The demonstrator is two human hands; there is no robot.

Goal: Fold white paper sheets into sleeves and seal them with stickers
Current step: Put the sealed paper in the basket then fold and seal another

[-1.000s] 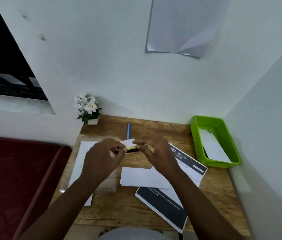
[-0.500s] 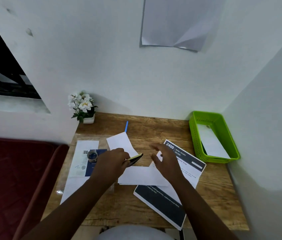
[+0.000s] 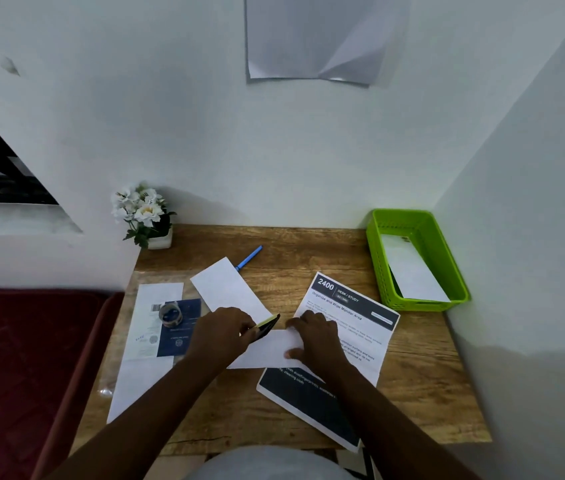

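Observation:
A folded white paper sleeve point(image 3: 267, 351) lies at the middle of the wooden desk point(image 3: 423, 386). My right hand point(image 3: 315, 337) presses on its right end with the fingers curled down. My left hand point(image 3: 222, 332) grips a small dark, yellow-edged object point(image 3: 269, 325), perhaps a sticker pad, at the sleeve's upper left corner. A second white sheet point(image 3: 229, 292) lies slanted just behind my left hand. More white paper point(image 3: 412, 271) sits in the green basket point(image 3: 447, 244).
A printed instruction sheet point(image 3: 350, 306) lies under the sleeve to the right. At the left lie white papers point(image 3: 135, 382), a dark blue card point(image 3: 179, 332) and a tape roll point(image 3: 170, 313). A blue pen point(image 3: 250, 258) and a flower pot point(image 3: 146, 216) stand at the back.
Both hands came down from in front of me onto the desk. A white sheet left my hands and now lies behind them. My right hand moved onto the folded sleeve.

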